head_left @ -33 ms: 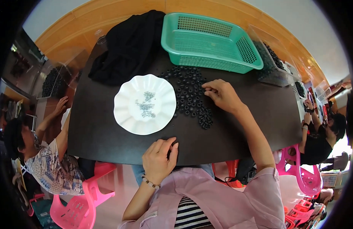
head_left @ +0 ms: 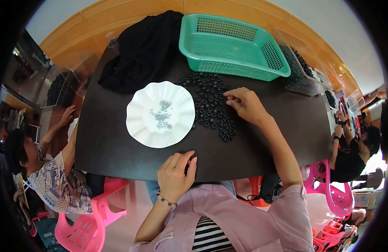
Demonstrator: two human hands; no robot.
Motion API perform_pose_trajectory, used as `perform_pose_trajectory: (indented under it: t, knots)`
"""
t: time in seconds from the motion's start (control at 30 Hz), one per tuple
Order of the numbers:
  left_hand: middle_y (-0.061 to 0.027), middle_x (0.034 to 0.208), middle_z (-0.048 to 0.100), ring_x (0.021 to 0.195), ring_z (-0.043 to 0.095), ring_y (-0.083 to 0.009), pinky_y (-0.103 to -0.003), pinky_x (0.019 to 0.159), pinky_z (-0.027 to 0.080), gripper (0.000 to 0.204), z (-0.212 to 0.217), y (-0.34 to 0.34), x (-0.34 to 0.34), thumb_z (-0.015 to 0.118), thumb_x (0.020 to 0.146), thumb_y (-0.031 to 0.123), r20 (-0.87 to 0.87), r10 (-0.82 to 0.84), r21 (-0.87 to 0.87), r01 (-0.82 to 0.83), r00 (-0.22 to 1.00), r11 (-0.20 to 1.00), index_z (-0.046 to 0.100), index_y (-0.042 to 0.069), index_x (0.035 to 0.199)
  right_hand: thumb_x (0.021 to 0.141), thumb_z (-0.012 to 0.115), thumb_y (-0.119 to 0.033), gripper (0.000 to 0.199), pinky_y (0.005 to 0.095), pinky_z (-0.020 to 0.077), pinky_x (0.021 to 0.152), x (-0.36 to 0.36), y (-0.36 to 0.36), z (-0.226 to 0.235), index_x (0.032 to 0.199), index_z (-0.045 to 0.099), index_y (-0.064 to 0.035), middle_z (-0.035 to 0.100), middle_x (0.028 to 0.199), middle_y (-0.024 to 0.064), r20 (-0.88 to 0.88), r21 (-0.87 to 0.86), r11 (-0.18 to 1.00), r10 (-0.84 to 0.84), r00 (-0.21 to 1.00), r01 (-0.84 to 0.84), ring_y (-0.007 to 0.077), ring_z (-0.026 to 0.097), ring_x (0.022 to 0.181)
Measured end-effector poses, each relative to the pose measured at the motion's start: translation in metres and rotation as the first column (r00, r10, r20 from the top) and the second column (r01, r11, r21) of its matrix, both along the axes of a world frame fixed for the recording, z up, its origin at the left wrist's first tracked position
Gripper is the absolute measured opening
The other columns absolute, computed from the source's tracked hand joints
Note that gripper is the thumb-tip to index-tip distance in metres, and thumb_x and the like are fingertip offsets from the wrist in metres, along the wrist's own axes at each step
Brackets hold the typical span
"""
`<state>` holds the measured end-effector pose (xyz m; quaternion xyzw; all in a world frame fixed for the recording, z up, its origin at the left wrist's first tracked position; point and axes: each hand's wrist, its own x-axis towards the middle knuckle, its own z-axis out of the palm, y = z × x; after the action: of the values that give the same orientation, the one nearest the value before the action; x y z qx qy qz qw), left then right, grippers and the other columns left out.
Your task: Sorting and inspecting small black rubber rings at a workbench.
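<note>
My right hand (head_left: 245, 105) is at the right edge of a spread of small black rings (head_left: 210, 98), its thumb and fingertips drawn together in a pinch. Whatever lies between those fingertips is too small to make out. Near the table's front edge rests my left hand (head_left: 176, 171), fingers curled with the thumb beside them; its palm side is hidden. A white plate with a wavy rim (head_left: 137, 119) stands left of the rings. Tiny clear, greyish pieces (head_left: 162, 114) lie in its middle. A denser clump of black pieces (head_left: 226, 129) sits at the near end of the spread.
A green plastic basket (head_left: 231, 67) stands at the back of the dark table (head_left: 118, 155). Black cloth (head_left: 139, 54) is heaped at its left, a clear box of black pieces (head_left: 303, 80) at its right. People sit at both sides, by pink chairs (head_left: 82, 227).
</note>
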<state>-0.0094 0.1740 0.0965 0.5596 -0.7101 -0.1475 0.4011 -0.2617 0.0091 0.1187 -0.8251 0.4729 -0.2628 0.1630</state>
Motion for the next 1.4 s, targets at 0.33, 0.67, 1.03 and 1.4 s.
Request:
perform_pose_trajectory:
  t: [0.33,0.67,1.03,1.4]
  knots:
    - [-0.008,0.078,0.061,0.066,0.055,-0.0186,-0.027,0.058,0.044,0.012,0.044,-0.027,0.063,0.062,0.083,0.005,-0.138,0.089,0.0,-0.09,0.986,0.996,0.069,0.004,0.093,0.084,0.066,-0.003,0.021,0.0284,0.0475,0.066,-0.02,0.043,0.004,0.105,0.067,-0.0029,0.064,0.086,0.0106,0.086,0.041,0.981,-0.19,0.978,0.187,0.0182,0.061,0.075]
    - [-0.017,0.099,0.062,0.096,0.058,-0.035,-0.041,0.085,0.046,0.031,0.035,-0.13,0.088,0.045,0.082,-0.001,0.21,-0.295,0.166,0.264,0.932,0.95,0.064,0.001,0.105,0.084,0.066,-0.002,0.017,0.0284,0.0464,0.065,-0.007,0.055,-0.003,0.101,0.068,-0.0024,0.064,0.085,0.0109,0.104,-0.027,0.984,-0.173,0.979,0.176,0.0187,0.059,0.073]
    - [-0.0145,0.092,0.063,0.079,0.063,-0.0245,-0.03,0.066,0.048,0.03,0.043,-0.066,0.107,0.048,0.08,-0.011,-0.095,0.059,0.021,-0.057,0.994,0.998,0.065,0.0,0.101,0.083,0.065,0.001,0.016,0.0287,0.0463,0.065,-0.011,0.053,0.0,0.098,0.068,-0.0005,0.062,0.079,0.0108,0.113,-0.075,0.988,-0.127,0.985,0.136,0.0192,0.057,0.07]
    - [-0.0124,0.084,0.062,0.079,0.06,-0.03,-0.039,0.07,0.049,0.016,-0.032,0.015,0.125,0.057,0.077,0.007,-0.052,0.54,-0.341,-0.524,0.84,0.781,0.068,0.008,0.088,0.083,0.059,0.006,0.013,0.0352,0.0445,0.066,0.044,0.058,0.072,0.094,0.065,0.0042,0.059,0.077,0.0168,-0.014,-0.165,0.948,0.275,0.961,-0.273,0.0298,0.056,0.071]
